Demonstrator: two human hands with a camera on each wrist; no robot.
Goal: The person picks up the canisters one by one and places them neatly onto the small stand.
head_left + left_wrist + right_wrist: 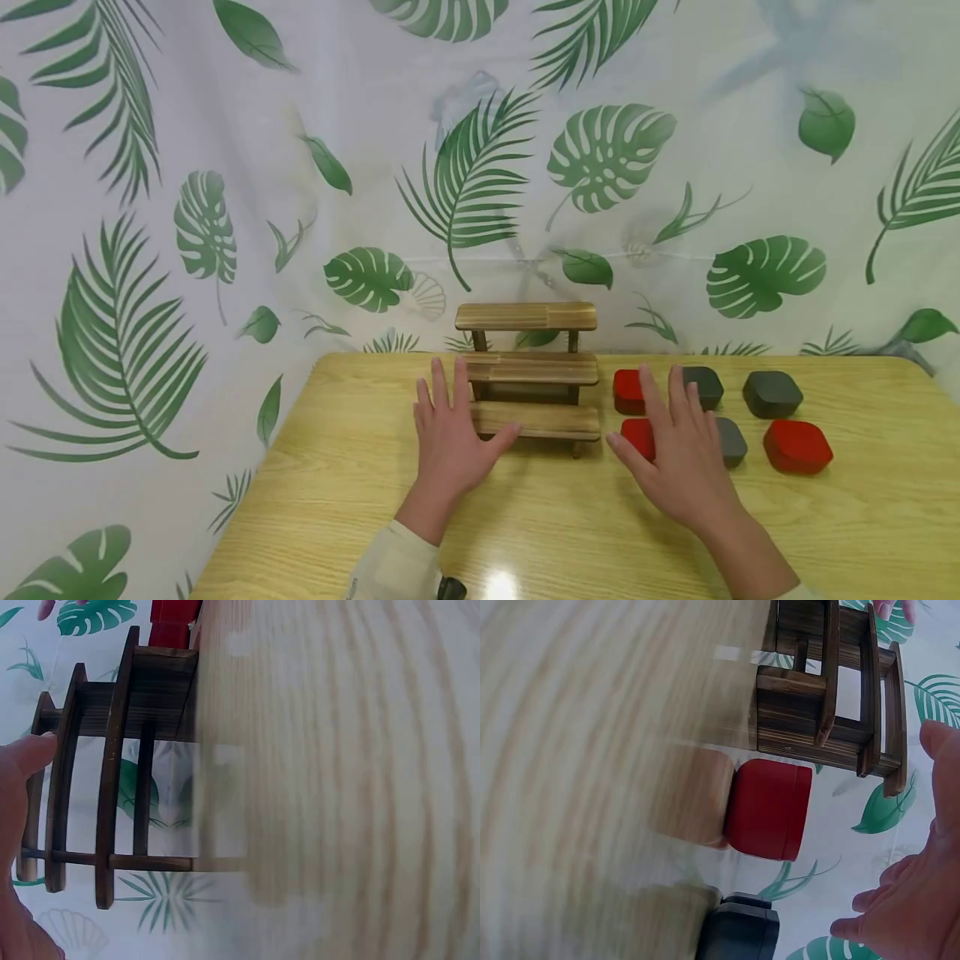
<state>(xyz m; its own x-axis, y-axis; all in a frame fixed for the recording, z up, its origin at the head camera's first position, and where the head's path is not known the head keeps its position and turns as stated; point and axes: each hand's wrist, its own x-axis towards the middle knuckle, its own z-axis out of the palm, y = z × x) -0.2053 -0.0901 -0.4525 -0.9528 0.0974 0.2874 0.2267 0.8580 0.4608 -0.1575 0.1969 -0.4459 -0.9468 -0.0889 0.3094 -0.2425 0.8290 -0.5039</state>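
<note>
Both hands hover over a wooden table with fingers straight and spread, holding nothing. My left hand (453, 450) is in front of the left end of a three-step brown wooden shelf (536, 367); the left wrist view shows the thumb near that shelf (110, 780). Over on the right, my right hand (686, 471) partly covers a front red rounded box (637, 437) and a grey box (732, 442). Behind its fingertips stand another red box (627, 393) and a dark grey one (707, 387). In the right wrist view a red box (769, 810) lies apart from the hand (919, 900).
Farther right are a dark grey box (772, 394) and a red box (798, 447). The light wooden table (337, 483) ends at the back against a white leaf-patterned cloth (480, 250), which also hangs along the left side.
</note>
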